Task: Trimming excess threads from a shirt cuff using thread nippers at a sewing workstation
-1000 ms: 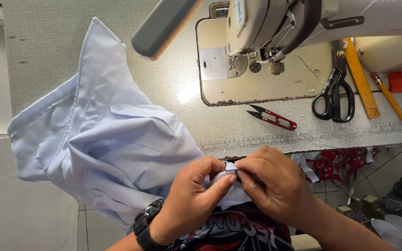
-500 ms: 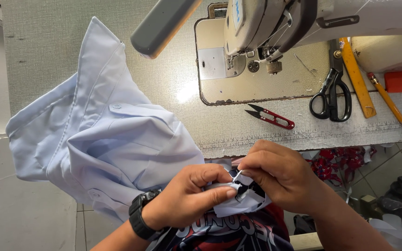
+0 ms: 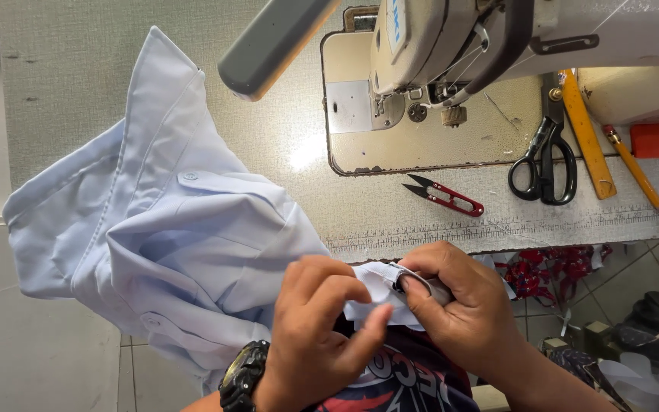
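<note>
Nearest me, both my hands meet over one light blue shirt (image 3: pixel 169 252). My left hand (image 3: pixel 318 336), one dark watch (image 3: pixel 243 376) on its wrist, has the fingers curled shut, thumb and forefinger pinching a small fold of the shirt's edge. My right hand (image 3: pixel 470 313) closes on the same fold from the other side, thumb pressed down on the cloth; a small dark tool (image 3: pixel 406 281) sits under that thumb, though I cannot tell what it is. The fold lies just off the near edge of the table (image 3: pixel 78 84), above my lap; the rest of the shirt spreads up and left across the tabletop.

Beyond my hands lies one red-handled thread snip (image 3: pixel 445 196). Farther right, one pair of black scissors (image 3: pixel 544 164), one yellow ruler (image 3: pixel 585 133) and one yellow pencil (image 3: pixel 634 168) lie side by side. Farthest stands one sewing machine (image 3: pixel 451 46).
</note>
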